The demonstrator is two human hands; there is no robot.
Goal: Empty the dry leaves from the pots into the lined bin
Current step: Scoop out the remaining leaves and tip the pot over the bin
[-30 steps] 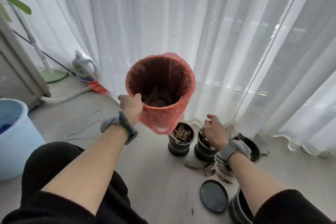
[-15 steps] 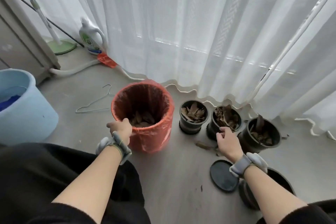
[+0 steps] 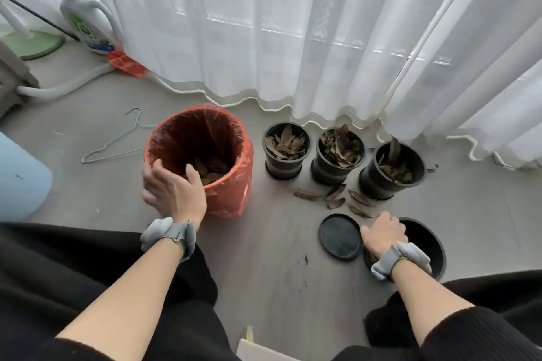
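Holds left hand (image 3: 173,193), fingers spread, at near rim of bin (image 3: 233,198), standing just left of three leaf-filled pots (image 3: 328,174) probably for short tipping, and curls right hand (image 3: 384,233) over rim of empty pot (image 3: 431,239).

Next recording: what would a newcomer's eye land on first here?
The orange-lined bin, left of centre, with dry leaves at its bottom and the left hand at its near rim. To its right, three black pots holding more leaves stand in a row along the white curtain; the right hand is at a fourth black pot nearest the person.
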